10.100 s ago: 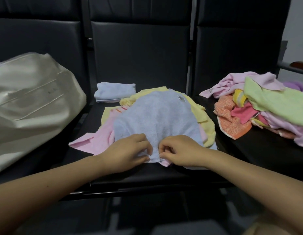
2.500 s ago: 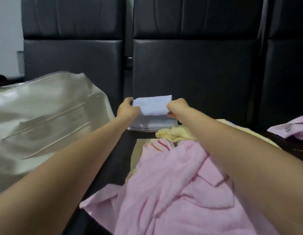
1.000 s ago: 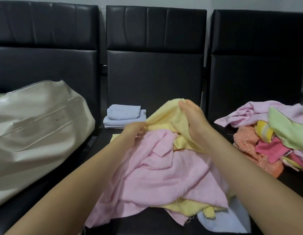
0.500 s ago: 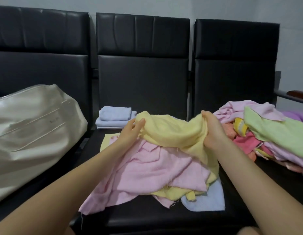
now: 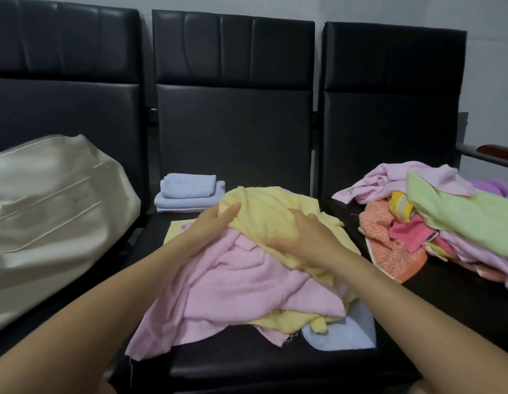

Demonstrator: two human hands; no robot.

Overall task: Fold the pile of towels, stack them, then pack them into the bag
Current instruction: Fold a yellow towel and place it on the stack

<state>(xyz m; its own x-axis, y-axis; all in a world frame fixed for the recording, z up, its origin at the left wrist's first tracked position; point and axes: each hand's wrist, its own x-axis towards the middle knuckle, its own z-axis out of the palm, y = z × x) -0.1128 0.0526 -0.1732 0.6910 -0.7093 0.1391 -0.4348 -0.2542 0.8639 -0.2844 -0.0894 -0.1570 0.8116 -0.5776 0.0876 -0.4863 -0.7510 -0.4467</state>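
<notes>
Both hands are working the loose heap on the middle seat (image 5: pixel 247 362): left hand (image 5: pixel 216 223) and right hand (image 5: pixel 301 237) are gripping the yellow towel (image 5: pixel 272 211), fingers curled into it, atop a pink towel (image 5: pixel 241 282). Only two blue folded towels (image 5: pixel 189 191) are sitting stacked behind. Unfolded pile (image 5: pixel 435 223) is waiting at right; cream bag (image 5: pixel 53 206) at left, zipped, unpacked. Judging approx. early stage.

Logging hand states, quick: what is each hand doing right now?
Left hand: fingers on the yellow towel; a closed grip cannot be told.
Right hand: grips the yellow towel.
</notes>
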